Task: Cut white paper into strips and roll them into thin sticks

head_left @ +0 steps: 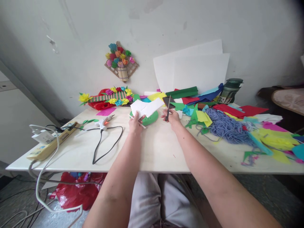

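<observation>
Near the middle of the table my left hand [136, 123] is closed on a piece of white foam board [149, 108] with a notched outline. A thin white stick [142, 125] shows at the same fingers; whether they grip it too I cannot tell. Under the board lies a green disc [152, 118], partly covered. To the right, my right hand [172, 117] grips scissors [168, 107] by the handles, blades pointing up and away. The scissors are apart from the board.
A glue gun [102, 123] with its looping black cord lies left, near a power strip [54, 141]. Blue yarn [228, 126] and coloured paper scraps [273, 137] spread over the right. A flower-decorated craft [111, 97] and a dark green jar [230, 90] stand toward the back.
</observation>
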Demonstrator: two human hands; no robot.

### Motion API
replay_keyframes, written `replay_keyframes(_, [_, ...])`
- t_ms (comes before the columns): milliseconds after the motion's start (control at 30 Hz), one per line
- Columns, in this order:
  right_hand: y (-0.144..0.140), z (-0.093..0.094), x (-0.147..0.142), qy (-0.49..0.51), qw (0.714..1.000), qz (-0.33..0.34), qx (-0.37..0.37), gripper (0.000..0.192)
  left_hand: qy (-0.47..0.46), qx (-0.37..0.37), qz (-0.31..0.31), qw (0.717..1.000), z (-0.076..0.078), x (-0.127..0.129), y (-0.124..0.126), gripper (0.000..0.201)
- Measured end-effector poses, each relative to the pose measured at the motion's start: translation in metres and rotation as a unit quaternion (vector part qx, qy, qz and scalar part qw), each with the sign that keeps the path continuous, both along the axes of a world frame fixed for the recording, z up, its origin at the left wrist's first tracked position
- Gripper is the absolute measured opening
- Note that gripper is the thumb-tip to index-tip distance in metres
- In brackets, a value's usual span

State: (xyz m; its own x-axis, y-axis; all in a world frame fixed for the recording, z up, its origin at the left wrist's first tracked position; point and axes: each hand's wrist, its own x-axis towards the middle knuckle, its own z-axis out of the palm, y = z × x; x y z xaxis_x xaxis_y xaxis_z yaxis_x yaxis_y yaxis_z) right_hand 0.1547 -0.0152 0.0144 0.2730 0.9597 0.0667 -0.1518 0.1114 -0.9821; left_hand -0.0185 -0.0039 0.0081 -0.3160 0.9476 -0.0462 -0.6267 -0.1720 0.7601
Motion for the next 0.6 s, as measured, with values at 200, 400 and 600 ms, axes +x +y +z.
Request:
replay_keyframes(200, [-0.005, 0.003, -0.003, -0.017, 0.998, 0.008, 0.065, 0.04, 0.008, 0.011, -0.009, 1.0, -0.003, 0.0, 0.003, 0.025])
replay_keyframes(400, [-0.014, 0.003, 0.004, -0.119, 0.954, 0.265, 0.079, 0.04, 0.051, 0.0, 0.022, 0.998, -0.006, -0.004, 0.004, 0.032])
replay_keyframes(600, [-0.023, 0.009, 0.01, -0.192, 0.909, 0.37, -0.003, 0.044, 0.03, -0.005, 0.027, 0.999, -0.009, -0.006, 0.006, 0.033])
